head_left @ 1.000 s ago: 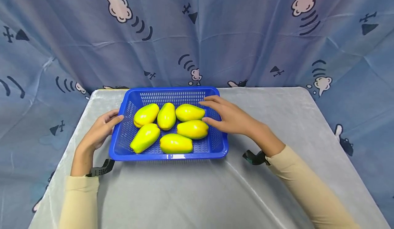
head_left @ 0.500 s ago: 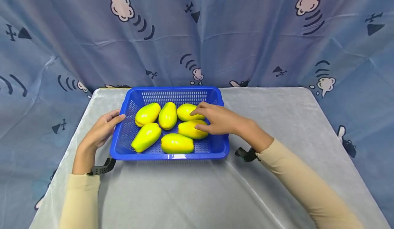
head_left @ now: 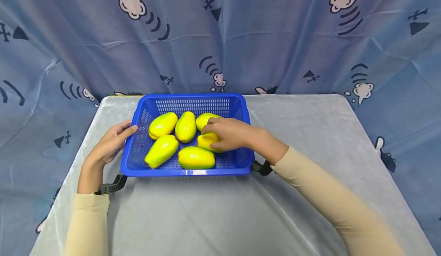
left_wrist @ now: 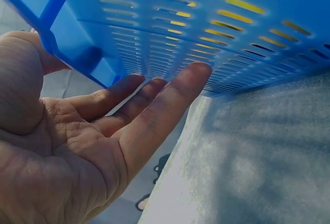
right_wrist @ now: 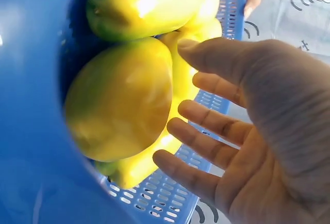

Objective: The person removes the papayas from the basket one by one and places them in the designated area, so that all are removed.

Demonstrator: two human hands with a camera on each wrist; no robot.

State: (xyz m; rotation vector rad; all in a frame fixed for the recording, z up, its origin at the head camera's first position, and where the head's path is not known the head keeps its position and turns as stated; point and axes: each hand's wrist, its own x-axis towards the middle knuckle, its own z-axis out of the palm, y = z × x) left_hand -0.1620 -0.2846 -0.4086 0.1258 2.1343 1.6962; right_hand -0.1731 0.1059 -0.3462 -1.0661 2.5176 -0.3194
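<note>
A blue plastic basket [head_left: 151, 173] with slotted walls holds several yellow-green papayas [head_left: 196, 157]. At its left end, my left hand [head_left: 111, 141] grips the rim, thumb over the top; in the left wrist view its fingers [left_wrist: 170, 98] lie against the outer wall. My right hand [head_left: 229, 133] reaches over the right side, above the middle-right papaya [head_left: 206, 141], and partly hides the far-right papaya [head_left: 205, 120]. In the right wrist view the right hand [right_wrist: 258, 131] has its fingers spread beside the papaya [right_wrist: 121, 100], with a gap visible between them.
The basket stands on a table with a pale grey cloth [head_left: 193, 214], near its back edge. A blue patterned curtain [head_left: 255, 38] hangs behind and at both sides. Dark wrist cameras sit on the left wrist [head_left: 111, 186] and the right wrist [head_left: 262, 168].
My right hand has moved left from the basket's right rim to over the right-hand papayas, its fingers bending downward. The left hand keeps its place on the basket, which has not moved on the table.
</note>
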